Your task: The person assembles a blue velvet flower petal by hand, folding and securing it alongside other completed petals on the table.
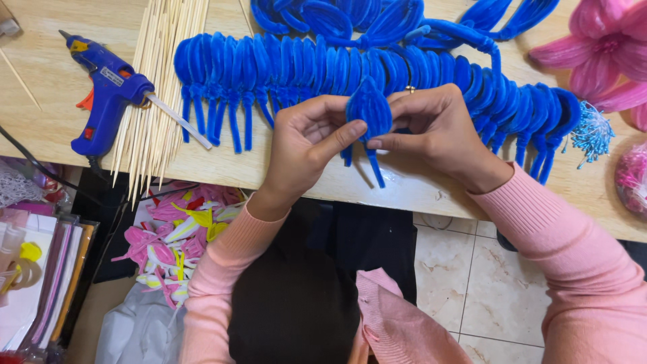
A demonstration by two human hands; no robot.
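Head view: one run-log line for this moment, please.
left hand: pinches blue pipe-cleaner petal | right hand: grips same petal | petal row: behind on table | glue gun: left, untouched

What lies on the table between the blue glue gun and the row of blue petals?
In the head view, a bundle of thin wooden skewers lies between the blue glue gun and the row of blue pipe-cleaner petals.
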